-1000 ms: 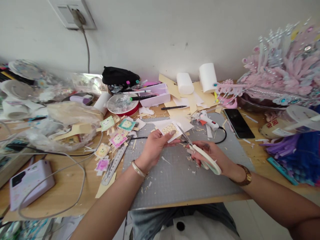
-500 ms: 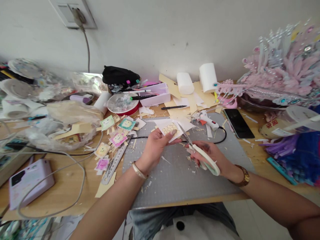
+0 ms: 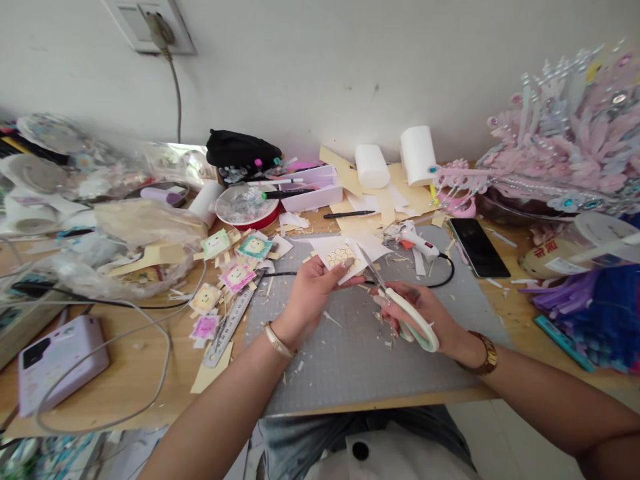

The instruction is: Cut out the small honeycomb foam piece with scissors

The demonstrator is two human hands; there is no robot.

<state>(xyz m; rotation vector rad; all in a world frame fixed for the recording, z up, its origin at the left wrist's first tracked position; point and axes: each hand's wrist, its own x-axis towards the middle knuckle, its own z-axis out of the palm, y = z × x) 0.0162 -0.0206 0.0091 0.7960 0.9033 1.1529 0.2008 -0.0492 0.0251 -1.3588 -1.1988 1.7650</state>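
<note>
My left hand (image 3: 311,291) pinches a small white paper piece (image 3: 341,257) printed with a tan honeycomb pattern, held above the grey cutting mat (image 3: 350,347). My right hand (image 3: 425,312) grips pale-handled scissors (image 3: 395,300), fingers through the loops. The blades point up and left, their tips at the right edge of the paper piece. Both wrists carry bracelets. Paper snippets lie scattered on the mat below the hands.
Small coloured face cards (image 3: 235,275) and a metal ruler (image 3: 234,320) lie left of the mat. A white glue gun (image 3: 417,241), a black phone (image 3: 477,246), a pen (image 3: 349,215), white rolls (image 3: 417,155), a lilac device (image 3: 55,360) with cables, and a pink ornament (image 3: 560,147) surround it.
The scissors' blades have edged slightly further along the paper piece. Both hands stay almost where they were.
</note>
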